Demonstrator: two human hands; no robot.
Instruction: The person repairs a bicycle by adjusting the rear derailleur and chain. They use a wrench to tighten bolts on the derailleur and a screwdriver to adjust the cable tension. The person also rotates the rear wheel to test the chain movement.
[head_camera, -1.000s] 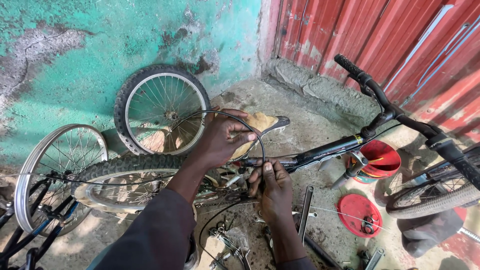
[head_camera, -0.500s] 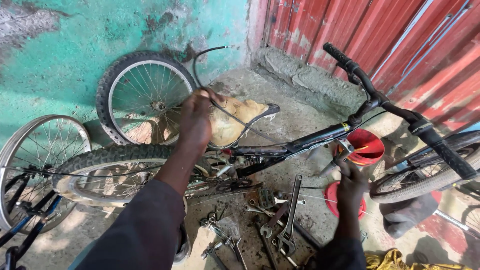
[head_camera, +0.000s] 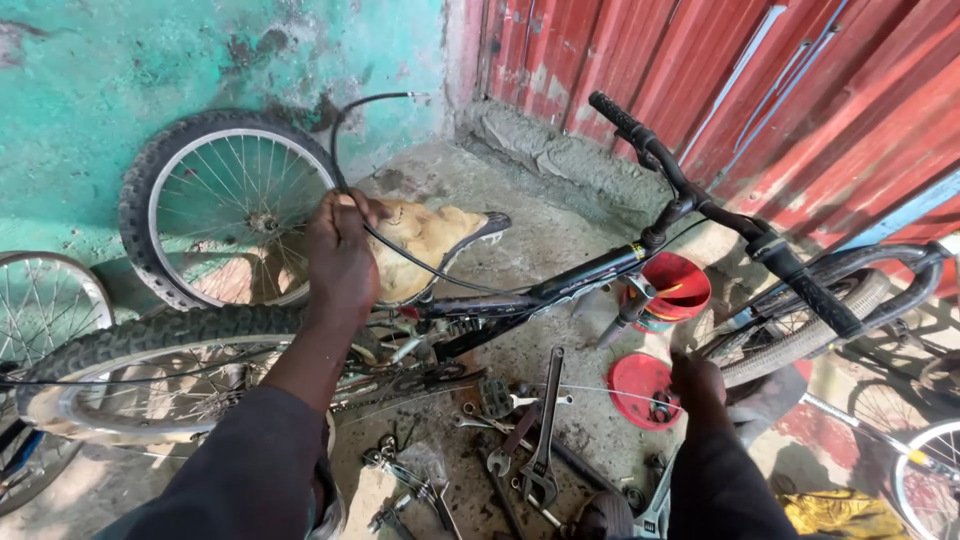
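The left hand (head_camera: 340, 250) pinches a black cable (head_camera: 400, 255) above the bike saddle (head_camera: 430, 240); the cable loops up past the grip. The right hand (head_camera: 700, 385) reaches a red lid (head_camera: 632, 385) on the floor; its grip cannot be told.

Glossy red plastic lid (head_camera: 641, 390) — rough concrete floor (head_camera: 560, 225).

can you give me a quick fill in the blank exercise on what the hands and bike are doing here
1. The left hand grips a black ____ that loops up in front of the turquoise wall.
2. The right hand reaches down beside the flat red ____ lying on the ground.
3. The worn tan saddle sits just to the ____ of the left hand in the head view.
4. A loose wheel leans against the ____ wall.

Missing words: cable; lid; right; turquoise
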